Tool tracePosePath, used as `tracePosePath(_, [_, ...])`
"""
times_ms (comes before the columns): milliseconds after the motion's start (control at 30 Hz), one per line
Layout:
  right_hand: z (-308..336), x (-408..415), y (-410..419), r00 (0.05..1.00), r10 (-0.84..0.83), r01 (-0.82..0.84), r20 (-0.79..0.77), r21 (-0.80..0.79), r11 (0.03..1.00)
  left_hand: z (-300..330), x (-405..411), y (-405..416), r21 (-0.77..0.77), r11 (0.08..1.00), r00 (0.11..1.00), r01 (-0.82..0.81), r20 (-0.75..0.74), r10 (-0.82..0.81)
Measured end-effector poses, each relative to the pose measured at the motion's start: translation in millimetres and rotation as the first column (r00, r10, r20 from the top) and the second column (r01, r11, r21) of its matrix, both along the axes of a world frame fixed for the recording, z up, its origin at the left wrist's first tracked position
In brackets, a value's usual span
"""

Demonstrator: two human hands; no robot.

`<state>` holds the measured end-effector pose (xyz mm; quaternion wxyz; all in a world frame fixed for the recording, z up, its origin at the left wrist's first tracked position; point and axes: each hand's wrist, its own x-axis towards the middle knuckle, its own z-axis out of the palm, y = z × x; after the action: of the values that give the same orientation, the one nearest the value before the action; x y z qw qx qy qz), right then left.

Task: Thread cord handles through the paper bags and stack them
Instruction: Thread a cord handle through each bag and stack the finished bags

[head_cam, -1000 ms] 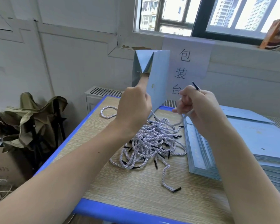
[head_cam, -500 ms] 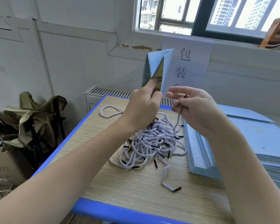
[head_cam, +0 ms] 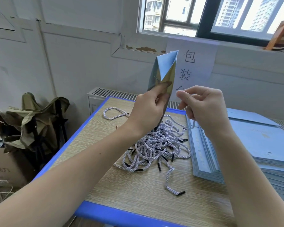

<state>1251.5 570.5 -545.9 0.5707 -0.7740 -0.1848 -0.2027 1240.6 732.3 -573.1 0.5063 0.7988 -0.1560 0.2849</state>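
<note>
Since earlier, right hand (head_cam: 203, 108) moved closer, pinching cord (head_cam: 193, 126) beside bag (head_cam: 165, 69), which left hand (head_cam: 149, 110) grips; cord could slip, missing the hole.

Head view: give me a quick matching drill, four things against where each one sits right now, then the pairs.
Things:
1. paper bag
2. cord pile
3. bag stack
4. single looped cord

Places:
A. lying alone near the table's far left corner
B. flat at the table's right side
C. held upright in the left hand
D. heaped in the middle of the table

Pairs: 1-C, 2-D, 3-B, 4-A. The right hand pinches a cord beside the bag.
</note>
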Motion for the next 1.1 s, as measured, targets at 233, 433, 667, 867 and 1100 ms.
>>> tracePosePath(233, [0.0, 0.7, 6.0, 0.995, 0.047, -0.05, 0.083, 0.026, 0.998, -0.9, 0.5, -1.0, -0.028, 1.0, 0.997, -0.006, 0.079, 0.008])
tracePosePath(433, [-2.0, -1.6, 11.6, 0.997, 0.031, -0.039, 0.076, 0.116, 0.992, -2.2, 2.2, -2.7, -0.099, 0.995, 0.995, 0.031, 0.099, -0.021])
tracePosePath(667, [-2.7, -5.8, 21.0, 0.991, 0.112, -0.12, 0.072, 0.127, 0.985, -0.4, -4.4, -9.7, -0.162, 0.986, 0.988, 0.029, 0.154, -0.004])
tracePosePath(867, [6.2, -15.7, 23.1, 0.957, 0.29, -0.269, -0.019, 0.325, 0.907, 1.9, -6.5, -5.2, -0.277, 0.96, 0.983, 0.029, 0.182, 0.023])
tracePosePath(1100, [9.9, -15.2, 19.9, 0.957, 0.287, -0.253, -0.046, 0.353, 0.901, 2.8, -10.3, -7.7, -0.276, 0.961, 0.977, 0.019, 0.209, 0.041])
